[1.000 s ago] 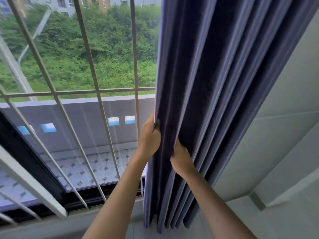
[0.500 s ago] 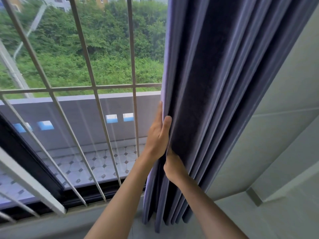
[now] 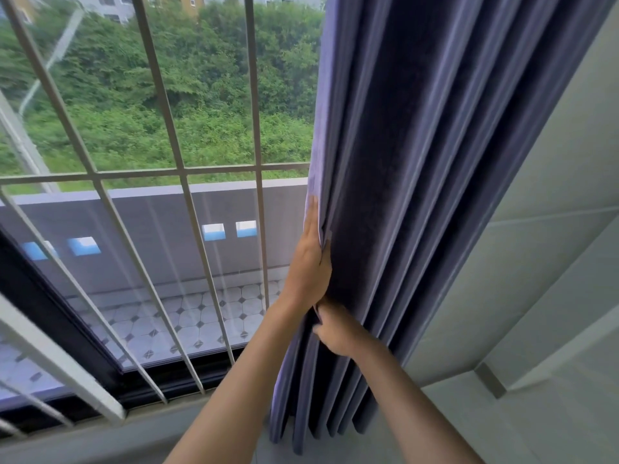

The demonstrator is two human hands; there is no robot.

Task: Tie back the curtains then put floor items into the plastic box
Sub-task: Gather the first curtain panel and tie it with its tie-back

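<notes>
A blue-grey pleated curtain point(image 3: 418, 169) hangs bunched at the right of the window, its hem just above the floor. My left hand point(image 3: 310, 262) lies along the curtain's left edge, fingers pointing up and thumb wrapped over the outer fold. Just below it, my right hand point(image 3: 338, 329) grips the folds, its fingers buried in the cloth. No tie-back and no plastic box are in view.
The window point(image 3: 201, 95) with white metal bars point(image 3: 258, 162) fills the left side, its dark frame and sill below. A pale wall point(image 3: 536, 229) rises to the right of the curtain, meeting the light floor point(image 3: 502, 430) at a corner.
The curtain's left edge has slid further right, uncovering more window. My left hand moved up along the edge and my right hand shifted left to sit just under it.
</notes>
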